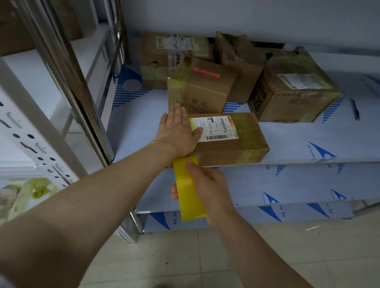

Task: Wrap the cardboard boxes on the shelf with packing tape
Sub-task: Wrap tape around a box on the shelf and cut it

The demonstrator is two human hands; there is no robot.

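Glossy yellow tape point(188, 192), matt brown cardboard box point(229, 146), shiny metal shelf post point(58, 54)

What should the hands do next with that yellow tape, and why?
Probably the right hand should pull the yellow tape a little further around the front box, held tight. The tape stretches from the box's near edge to that hand, which grips it, and the left hand lies flat on the box's top, so the box looks steadied for wrapping.

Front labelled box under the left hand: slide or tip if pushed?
Likely slides, not tips: the box lies low and long on the glossy shelf. Probably slick to grip where tape covers it. Left hand pressing flat suggests it shifts easily.
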